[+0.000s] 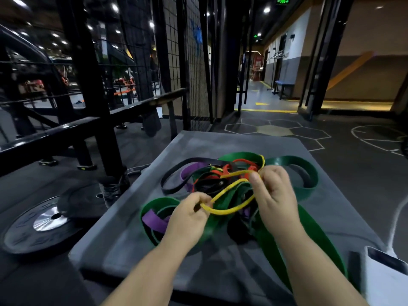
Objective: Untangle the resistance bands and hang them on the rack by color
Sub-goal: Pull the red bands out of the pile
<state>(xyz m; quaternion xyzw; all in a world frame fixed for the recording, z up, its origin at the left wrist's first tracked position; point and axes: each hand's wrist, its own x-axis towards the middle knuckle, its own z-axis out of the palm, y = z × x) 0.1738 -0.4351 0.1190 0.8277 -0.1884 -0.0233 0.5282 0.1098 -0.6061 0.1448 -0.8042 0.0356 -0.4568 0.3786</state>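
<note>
We hold the yellow band (218,212) with 2 hands. Our left hand (187,219) clamps its near loop at 7 o'clock of the tangle (212,180), and our right hand (273,191) pinches it at 3 o'clock. The tangle of green, purple, red and black bands lies on the grey pad (136,239). A weight plate (42,221) sits at the pad's 9 o'clock.

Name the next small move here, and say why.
Probably draw the yellow band gently toward you: the left hand and right hand both pinch it, but its far loop lies tangled among the red band and green band.
</note>
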